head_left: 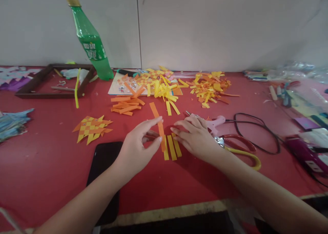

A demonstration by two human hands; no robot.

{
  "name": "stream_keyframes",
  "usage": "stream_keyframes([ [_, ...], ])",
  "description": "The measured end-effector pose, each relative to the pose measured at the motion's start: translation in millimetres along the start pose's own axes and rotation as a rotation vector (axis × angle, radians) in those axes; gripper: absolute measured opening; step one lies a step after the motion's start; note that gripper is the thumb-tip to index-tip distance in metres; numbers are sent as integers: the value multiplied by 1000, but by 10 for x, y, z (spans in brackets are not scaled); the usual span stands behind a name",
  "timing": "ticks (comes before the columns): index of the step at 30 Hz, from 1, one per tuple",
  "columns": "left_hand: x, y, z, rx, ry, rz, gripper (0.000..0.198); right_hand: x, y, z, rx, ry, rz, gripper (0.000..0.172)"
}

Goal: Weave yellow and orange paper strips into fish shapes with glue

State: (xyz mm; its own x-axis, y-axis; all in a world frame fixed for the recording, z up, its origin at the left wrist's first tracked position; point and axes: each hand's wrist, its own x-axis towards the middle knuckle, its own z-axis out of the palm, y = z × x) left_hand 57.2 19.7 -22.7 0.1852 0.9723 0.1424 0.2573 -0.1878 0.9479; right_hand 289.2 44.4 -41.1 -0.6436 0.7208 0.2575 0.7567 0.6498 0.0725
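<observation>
My left hand (139, 143) pinches a long orange paper strip (157, 119) that runs up and away across the red table (51, 165). Three short yellow strips (172, 148) lie side by side under and just below that strip. My right hand (196, 136) rests palm down on the upper ends of the yellow strips, fingers stretched flat and pressing them to the table. A finished woven orange-and-yellow paper fish (91, 128) lies to the left of my hands.
A black phone (104, 165) lies under my left forearm. Scissors (239, 146), a pink glue gun (215, 121) and its black cord (256, 133) sit right of my right hand. Piles of orange strips (126, 105) and yellow strips (164, 88), a green bottle (91, 42) and a wooden frame (51, 80) stand behind.
</observation>
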Motion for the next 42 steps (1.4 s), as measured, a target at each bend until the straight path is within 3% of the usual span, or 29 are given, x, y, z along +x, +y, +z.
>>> stream_keyframes([
  [7,-17,39,1,-2,-6,2,47,2,29,-87,332,-62,116,6],
  [13,-38,21,26,-96,-8,-47,45,2,20,-209,750,17,270,8],
  [18,-46,8,43,-168,-50,-39,43,-22,-12,-250,1016,108,329,16],
  [23,-42,28,47,-134,-68,-70,43,-30,-86,-235,1217,55,462,33],
  [28,-32,71,53,-130,-101,-151,42,-21,-156,-223,1311,84,482,19],
  [32,-36,112,60,-142,-160,-253,45,-15,-190,-229,1362,176,455,26],
  [42,-16,90,96,-129,-254,-249,47,-17,-226,-235,1302,106,461,38],
])
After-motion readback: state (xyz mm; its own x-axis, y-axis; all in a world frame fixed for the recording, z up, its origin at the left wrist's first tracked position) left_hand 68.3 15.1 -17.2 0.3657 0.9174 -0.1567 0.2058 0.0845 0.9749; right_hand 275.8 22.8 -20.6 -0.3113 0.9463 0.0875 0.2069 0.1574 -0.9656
